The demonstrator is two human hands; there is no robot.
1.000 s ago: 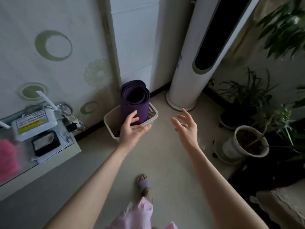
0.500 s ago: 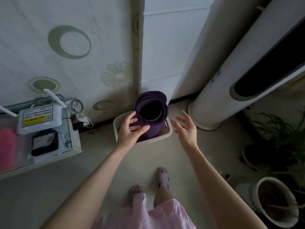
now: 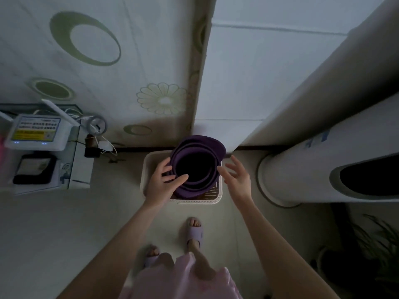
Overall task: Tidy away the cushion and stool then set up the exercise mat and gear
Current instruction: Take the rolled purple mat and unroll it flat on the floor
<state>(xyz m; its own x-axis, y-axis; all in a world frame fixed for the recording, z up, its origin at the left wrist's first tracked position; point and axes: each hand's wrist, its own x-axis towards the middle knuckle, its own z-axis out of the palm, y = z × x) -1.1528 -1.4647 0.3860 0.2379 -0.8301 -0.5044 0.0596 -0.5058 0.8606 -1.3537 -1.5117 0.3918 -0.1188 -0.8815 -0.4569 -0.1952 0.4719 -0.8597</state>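
Observation:
A purple exercise mat (image 3: 207, 146), loosely rolled, stands upright in a white slatted basket (image 3: 198, 202) against the wall. I look straight down into its dark hollow. My left hand (image 3: 160, 184) lies against the roll's left side, fingers apart on the outer wall and thumb across the front rim. My right hand (image 3: 237, 180) hovers just off the roll's right side, fingers spread, holding nothing. No cushion, stool or other gear is in view.
A white tower air conditioner (image 3: 302, 175) stands close on the right of the basket. A low glass-top table (image 3: 79, 169) with a router (image 3: 34, 131) and cables is at left. Plant leaves (image 3: 375, 244) show at lower right. My slippered feet (image 3: 194, 231) stand just before the basket.
I have stepped up to the basket and now look down into the mat. My left hand has gone from near the roll to lying on it; my right hand has drawn close.

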